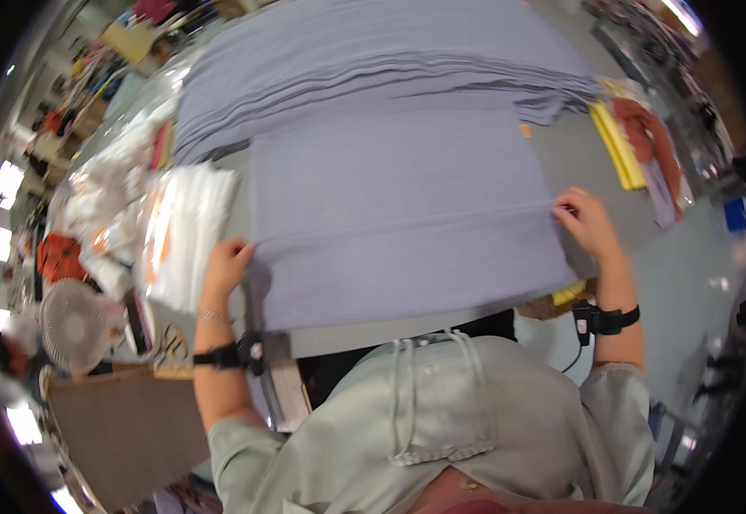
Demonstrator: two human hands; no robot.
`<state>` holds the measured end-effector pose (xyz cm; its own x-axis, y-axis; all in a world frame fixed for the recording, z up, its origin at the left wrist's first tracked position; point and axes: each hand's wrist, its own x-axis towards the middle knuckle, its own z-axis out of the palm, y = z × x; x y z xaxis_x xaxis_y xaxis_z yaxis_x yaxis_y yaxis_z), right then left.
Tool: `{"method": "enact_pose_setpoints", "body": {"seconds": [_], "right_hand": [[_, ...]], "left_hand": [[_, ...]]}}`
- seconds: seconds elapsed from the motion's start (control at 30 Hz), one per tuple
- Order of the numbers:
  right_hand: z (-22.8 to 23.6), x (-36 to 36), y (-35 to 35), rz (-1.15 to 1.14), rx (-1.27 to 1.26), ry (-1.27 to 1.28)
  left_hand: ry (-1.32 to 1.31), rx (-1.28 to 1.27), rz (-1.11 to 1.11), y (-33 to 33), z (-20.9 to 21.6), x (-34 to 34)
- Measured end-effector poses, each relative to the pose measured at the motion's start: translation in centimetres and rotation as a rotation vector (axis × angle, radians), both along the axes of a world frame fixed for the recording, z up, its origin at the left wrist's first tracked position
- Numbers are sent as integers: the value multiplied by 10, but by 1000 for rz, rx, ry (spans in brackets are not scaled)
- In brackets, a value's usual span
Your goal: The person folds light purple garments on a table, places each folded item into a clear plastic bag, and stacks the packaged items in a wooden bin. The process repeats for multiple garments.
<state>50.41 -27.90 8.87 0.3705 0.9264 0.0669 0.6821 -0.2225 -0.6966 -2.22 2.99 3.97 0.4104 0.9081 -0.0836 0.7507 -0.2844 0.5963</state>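
Observation:
A flat blue-grey piece of fabric (pixel 407 180) lies spread before me, its near part hanging close to the table's front edge. My left hand (pixel 229 264) pinches its left edge between thumb and fingers. On the opposite edge, at about the same height, my right hand (pixel 584 220) is closed on the fabric too. Between the two hands a straight crease runs across the cloth. Behind it rests a wide stack of the same blue-grey fabric (pixel 373 43), with several layered edges showing.
Clear plastic bags with white contents (pixel 189 231) lie left of the fabric. A round fan (pixel 77 325) and scissors (pixel 173 343) are at the lower left, by a brown board (pixel 129 428). Yellow packets (pixel 617 146) and a rust-coloured cloth (pixel 644 137) lie at the right.

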Motion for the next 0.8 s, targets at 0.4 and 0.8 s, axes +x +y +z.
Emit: {"method": "enact_pose_setpoints", "body": {"seconds": [0.4, 0.8], "right_hand": [[14, -11, -52, 101, -8, -161], [67, -28, -70, 153, 161, -149]], "left_hand": [[-117, -106, 125, -74, 12, -24], [390, 454, 185, -75, 10, -33]]}}
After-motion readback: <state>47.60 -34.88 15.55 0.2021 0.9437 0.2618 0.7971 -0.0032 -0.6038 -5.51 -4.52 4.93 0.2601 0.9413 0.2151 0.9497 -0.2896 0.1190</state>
